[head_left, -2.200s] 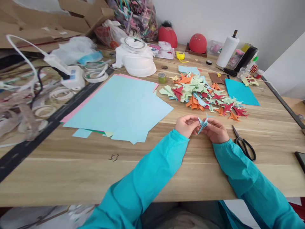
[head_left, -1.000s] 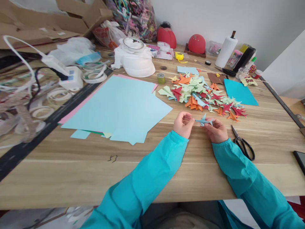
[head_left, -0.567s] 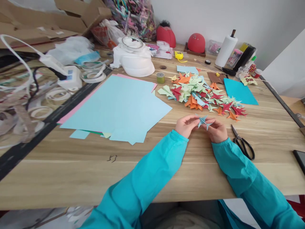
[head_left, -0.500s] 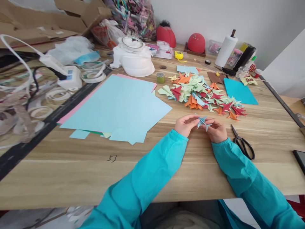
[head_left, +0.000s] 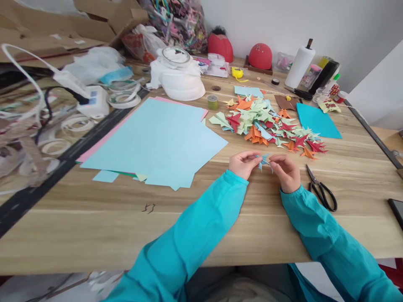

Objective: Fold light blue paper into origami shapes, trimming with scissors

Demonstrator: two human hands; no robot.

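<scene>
Between my two hands is a small light-blue folded paper plane point(head_left: 263, 162), held just above the wooden table. My left hand point(head_left: 243, 164) pinches its left side between thumb and fingers. At its right side, my right hand point(head_left: 286, 171) has thumb and forefinger closed on a tip of the paper. Just beyond lies a heap of folded paper planes point(head_left: 256, 115) in green, orange, red and blue. Black-handled scissors point(head_left: 321, 188), blades partly apart, rest to the right of my right hand.
Large light-blue paper sheets point(head_left: 151, 138) lie on the left over pink ones. Behind them are a spool point(head_left: 212, 102) and white caps point(head_left: 178, 77). A turquoise sheet point(head_left: 317, 121) lies at the right. Cables and a white power adapter point(head_left: 94, 102) crowd the far left.
The paper plane has turned and tilted in my fingers. My right hand has shifted slightly, its fingers now nearer the plane's right tip; my left hand keeps its pinch.
</scene>
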